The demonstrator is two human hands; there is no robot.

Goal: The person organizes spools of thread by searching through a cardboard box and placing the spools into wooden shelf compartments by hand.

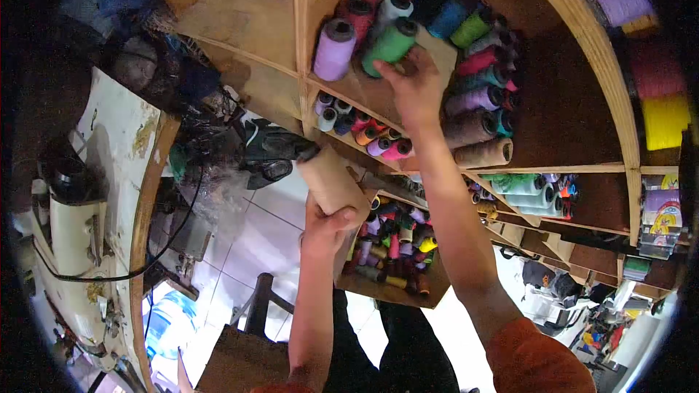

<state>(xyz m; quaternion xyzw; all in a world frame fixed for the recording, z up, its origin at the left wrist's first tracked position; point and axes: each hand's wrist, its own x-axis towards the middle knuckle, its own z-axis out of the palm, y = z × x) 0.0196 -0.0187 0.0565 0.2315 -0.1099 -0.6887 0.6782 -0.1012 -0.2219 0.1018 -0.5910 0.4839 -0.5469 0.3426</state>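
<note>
My left hand [328, 229] is wrapped round a beige spool of thread [333, 178], held tilted in front of the shelving. Up at the shelf, my right hand [416, 91] has its thumb and fingers on the lower end of a green spool of thread [391, 45]. Beside that one stand a lilac spool [335, 51], a white spool [395, 9] and a red spool [358, 16]. To the right of my right hand, several spools lie on their sides, among them a brown one [466, 129] and a tan one [486, 153].
Small spools fill a lower compartment [342, 118]. Below, a box [437, 291] holds many more small spools. A sewing machine [76, 247] sits on a worn table [149, 175] at left, with a black cable [175, 247] hanging. Wooden dividers [301, 36] edge the shelves.
</note>
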